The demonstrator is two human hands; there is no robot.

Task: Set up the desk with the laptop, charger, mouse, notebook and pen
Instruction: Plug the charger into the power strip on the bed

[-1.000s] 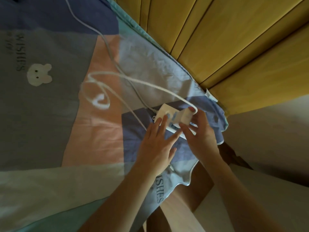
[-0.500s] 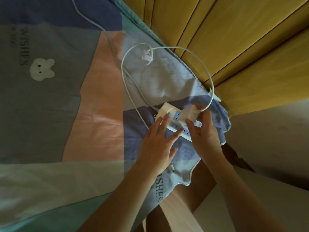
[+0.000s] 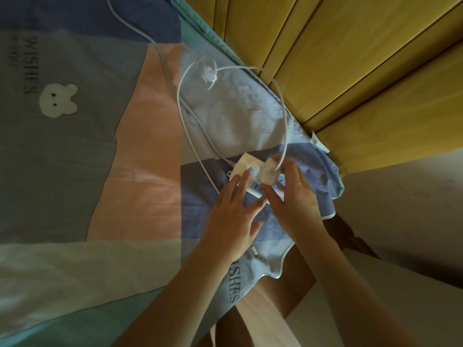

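Note:
A white power strip (image 3: 244,164) lies on the patchwork bedsheet near its right corner. My right hand (image 3: 293,196) grips the white charger brick (image 3: 270,172), which sits on the strip's sockets. The charger cable (image 3: 283,106) loops up from the brick and round to a tangle with a clear tie (image 3: 210,75). My left hand (image 3: 234,216) lies flat, fingers spread, pressing the strip's near end. Laptop, mouse, notebook and pen are out of view.
The bedsheet (image 3: 125,171) with a white bear print (image 3: 59,100) covers the left and middle. The strip's own grey cord (image 3: 160,51) runs to the top edge. Yellow wooden panels (image 3: 350,58) rise on the right. Floor and a wooden bed edge (image 3: 270,291) lie below.
The cable loop swung from the left side of the sheet up toward the wooden panels. My right hand shifted the charger brick a little along the strip; my left hand stayed pressing it.

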